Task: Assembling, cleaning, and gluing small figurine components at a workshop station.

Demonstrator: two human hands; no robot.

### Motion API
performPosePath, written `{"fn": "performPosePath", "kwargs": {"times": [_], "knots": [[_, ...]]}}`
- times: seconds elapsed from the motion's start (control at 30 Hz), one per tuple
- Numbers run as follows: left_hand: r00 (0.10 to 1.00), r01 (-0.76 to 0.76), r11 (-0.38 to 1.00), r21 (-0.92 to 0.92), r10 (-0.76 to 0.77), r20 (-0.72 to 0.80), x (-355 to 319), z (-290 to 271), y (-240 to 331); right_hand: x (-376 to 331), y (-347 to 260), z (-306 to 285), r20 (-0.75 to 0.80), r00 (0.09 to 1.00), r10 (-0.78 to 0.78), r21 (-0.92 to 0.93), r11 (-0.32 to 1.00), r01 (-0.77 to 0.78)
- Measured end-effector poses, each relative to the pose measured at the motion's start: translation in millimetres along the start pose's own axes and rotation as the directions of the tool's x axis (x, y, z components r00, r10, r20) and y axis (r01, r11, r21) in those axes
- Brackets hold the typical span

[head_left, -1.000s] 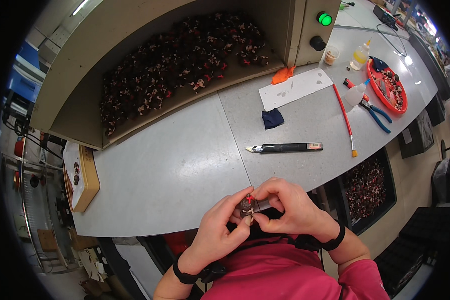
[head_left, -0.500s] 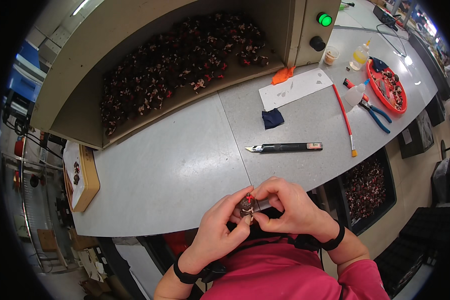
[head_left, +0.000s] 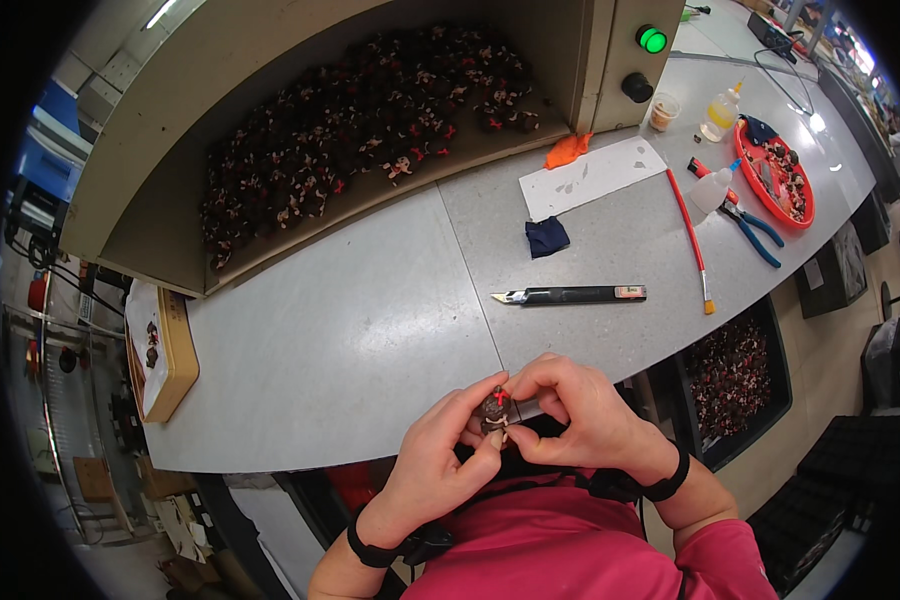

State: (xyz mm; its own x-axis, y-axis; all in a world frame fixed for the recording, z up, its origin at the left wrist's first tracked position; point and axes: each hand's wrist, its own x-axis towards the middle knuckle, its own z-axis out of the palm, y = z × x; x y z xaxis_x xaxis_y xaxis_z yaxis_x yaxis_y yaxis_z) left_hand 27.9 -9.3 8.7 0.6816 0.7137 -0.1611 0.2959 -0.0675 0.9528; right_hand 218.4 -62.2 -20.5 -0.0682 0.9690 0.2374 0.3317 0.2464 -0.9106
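Observation:
A small dark brown figurine [head_left: 494,410] with a red bit on top is pinched between both hands, just at the near edge of the grey worktable [head_left: 350,330]. My left hand [head_left: 440,460] grips it from the left and below with thumb and fingers. My right hand [head_left: 570,415] closes on it from the right, fingertips on its top. Both wrists wear black bands.
A black utility knife [head_left: 570,295] lies beyond the hands. A dark blue cloth [head_left: 547,237], white paper sheet [head_left: 592,177], red-handled brush [head_left: 692,238], pliers [head_left: 750,225], glue bottles and a red tray [head_left: 775,175] sit to the right. A beige hopper [head_left: 370,130] holds many figurines; a black bin [head_left: 735,375] holds more.

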Motion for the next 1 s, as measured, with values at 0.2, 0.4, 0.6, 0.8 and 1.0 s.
{"fn": "performPosePath", "kwargs": {"times": [0.2,0.4,0.6,0.8,1.0], "knots": [[1.0,-0.011,1.0,-0.012,0.011,-0.013,0.2,1.4,-2.8,1.1,-0.7,-1.0,0.005,1.0,0.001,0.004,1.0,-0.001],[1.0,-0.025,1.0,-0.005,0.025,-0.012,0.4,0.2,0.1,1.0,-0.9,0.4,-0.007,1.0,-0.005,0.005,1.0,0.005],[0.999,-0.036,0.999,0.021,0.037,-0.021,0.1,0.9,-0.2,1.3,-1.5,0.3,-0.012,1.0,-0.007,0.01,1.0,0.008],[0.999,-0.024,1.0,0.015,0.025,-0.022,0.6,0.5,2.3,1.0,-1.9,-0.4,-0.001,1.0,0.012,0.007,1.0,-0.012],[0.999,-0.037,0.998,0.052,0.038,-0.024,-1.7,-1.7,4.1,2.1,-3.8,0.9,-0.011,1.0,-0.008,0.047,0.999,0.009]]}}
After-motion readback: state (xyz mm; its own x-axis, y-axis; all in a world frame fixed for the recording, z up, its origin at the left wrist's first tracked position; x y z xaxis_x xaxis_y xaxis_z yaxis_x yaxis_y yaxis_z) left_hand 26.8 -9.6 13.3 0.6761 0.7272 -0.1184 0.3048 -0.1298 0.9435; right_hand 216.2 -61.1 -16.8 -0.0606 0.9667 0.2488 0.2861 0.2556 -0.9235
